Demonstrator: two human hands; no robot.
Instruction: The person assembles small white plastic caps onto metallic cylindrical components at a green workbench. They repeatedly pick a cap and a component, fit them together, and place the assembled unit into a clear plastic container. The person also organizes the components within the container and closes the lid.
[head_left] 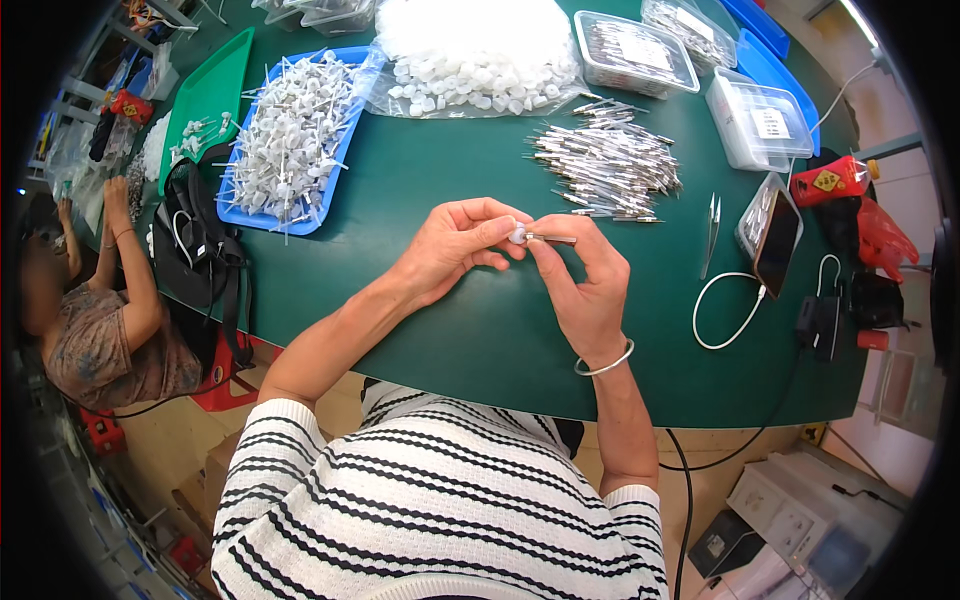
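Above the green table my two hands meet. Between its thumb and fingers, my left hand [462, 245] pinches a small whitish plastic cap [518, 234]. My right hand [588, 275], with a bangle at the wrist, grips a thin metal rod [552, 239] whose end meets the cap. Whether the rod sits inside the cap, I cannot tell. Right of and beyond my hands lies a pile of similar metal rods [610, 165]. A blue tray [322, 215] at the left holds many white caps with rods sticking out. Loose white caps [470, 80] heap on a plastic bag at the back.
Tweezers [711, 235] and a phone [777, 245] with a white cable lie at the right. Clear plastic boxes [640, 60] stand at the back right. A black bag [195, 245] and a green tray [235, 70] are at the left, near another person [110, 330].
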